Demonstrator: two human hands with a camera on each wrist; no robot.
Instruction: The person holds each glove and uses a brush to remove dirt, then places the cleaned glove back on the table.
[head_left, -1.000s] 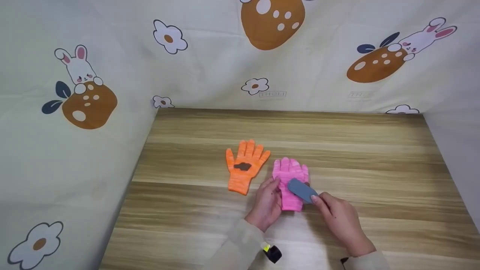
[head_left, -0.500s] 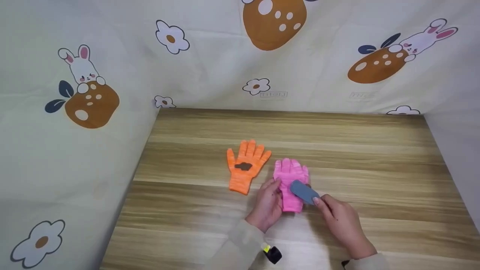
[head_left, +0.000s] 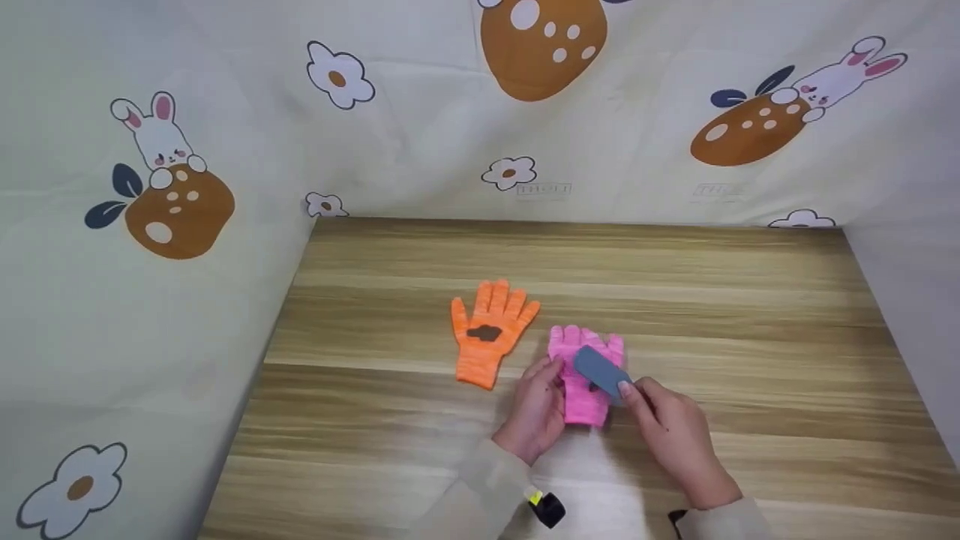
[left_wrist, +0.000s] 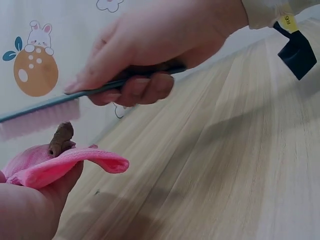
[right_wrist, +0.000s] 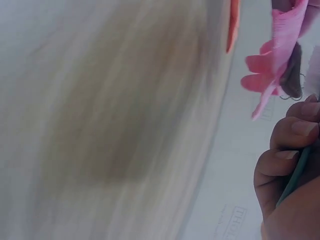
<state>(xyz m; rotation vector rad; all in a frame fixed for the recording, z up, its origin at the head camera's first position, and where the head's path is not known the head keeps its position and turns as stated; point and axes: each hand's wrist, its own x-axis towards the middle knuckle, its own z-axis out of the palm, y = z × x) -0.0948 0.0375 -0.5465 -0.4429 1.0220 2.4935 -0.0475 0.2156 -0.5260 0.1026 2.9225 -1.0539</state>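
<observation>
My left hand (head_left: 532,409) holds a pink knitted glove (head_left: 585,409) from below and its left side, thumb on the near surface. In my right hand (head_left: 679,435) is a grey-blue brush (head_left: 600,371), gripped by its handle and slanting across the glove. Pale bristles (left_wrist: 42,119) face down in the left wrist view, with a gap between them and the glove. A brown piece (left_wrist: 61,140) sticks up from the glove there; the right wrist view shows the same brown piece (right_wrist: 291,77) beside the glove's fingers. From above, the brush hides most of it.
An orange glove (head_left: 478,364) with a dark brown patch (head_left: 484,333) lies flat on the wooden table (head_left: 360,420), left of the pink one. Cloth walls with rabbit prints (head_left: 180,210) rise at the back and sides. A black wrist device (head_left: 547,510) hangs by the left sleeve.
The brush has shifted slightly up and left over the pink glove, uncovering a small dark spot. The pink glove's fingertips have tipped a little nearer. The orange glove stays put.
</observation>
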